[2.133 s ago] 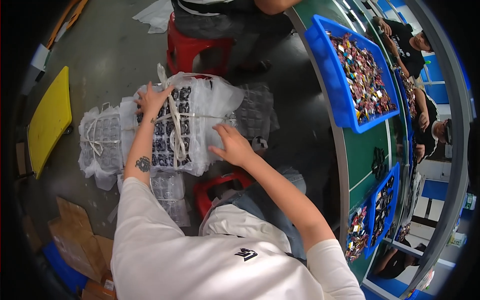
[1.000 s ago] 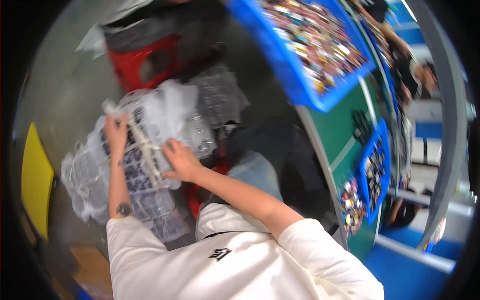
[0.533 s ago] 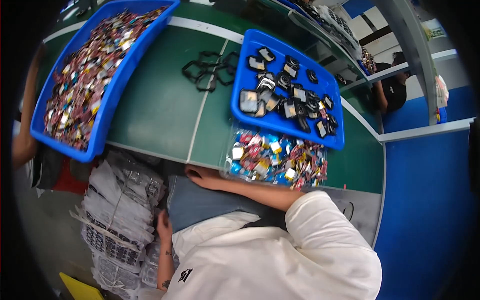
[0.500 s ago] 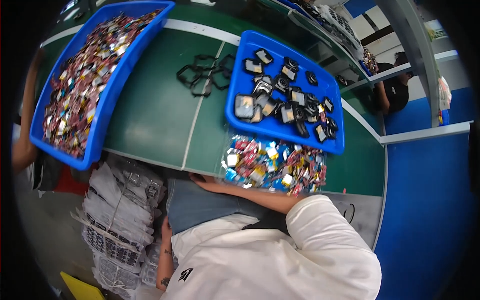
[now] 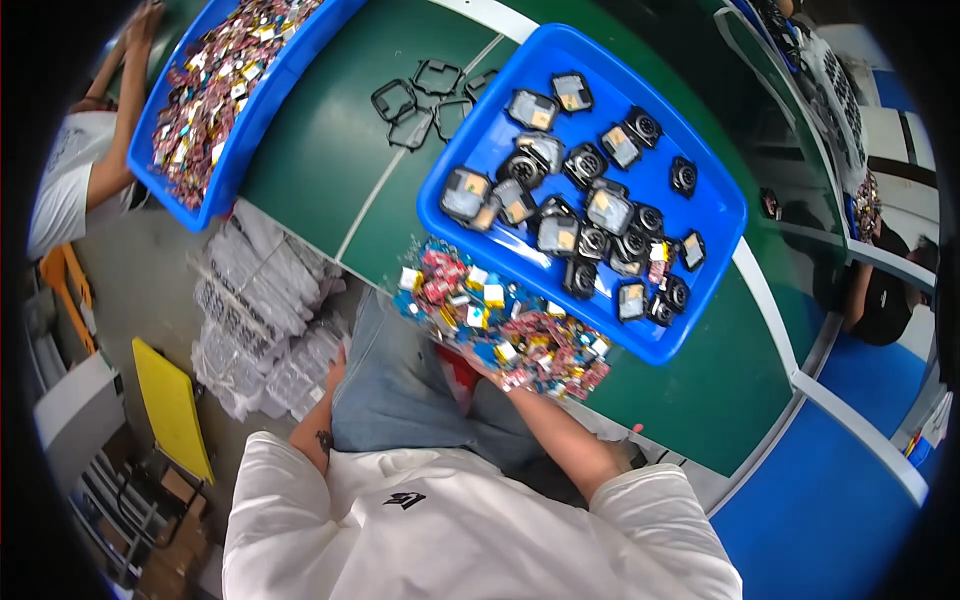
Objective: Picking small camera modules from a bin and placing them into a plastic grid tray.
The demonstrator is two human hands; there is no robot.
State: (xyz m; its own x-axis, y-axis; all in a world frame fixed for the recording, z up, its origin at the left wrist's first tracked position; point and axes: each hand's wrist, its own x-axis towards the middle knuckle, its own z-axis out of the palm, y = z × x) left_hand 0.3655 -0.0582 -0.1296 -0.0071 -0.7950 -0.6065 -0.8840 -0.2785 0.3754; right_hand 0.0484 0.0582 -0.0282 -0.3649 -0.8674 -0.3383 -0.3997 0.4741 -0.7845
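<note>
Beside blue denim jeans (image 5: 376, 400) was the left hand (image 5: 338, 370), near a green tabletop (image 5: 310, 165) the right hand (image 5: 487, 371), finger states indiscernible.

Black mark (image 5: 404, 499) on white shirt (image 5: 470, 545); no lettering legible.

Bright, mostly sharp fisheye view centred near a blue tray (image 5: 655, 165), fading to black around the rim.
Light seems to fall from above: I can see white glints on the tray's floor and on the heap of small parts (image 5: 520, 330) just below it. Farther below the tray, the white shirt (image 5: 480, 530) is the palest area, while the space under the edge of the green table (image 5: 310, 170) falls into shadow. Right of the tray, a white rail (image 5: 766, 300) bows into a curve, and a person (image 5: 882, 310) beyond it looks dim.
</note>
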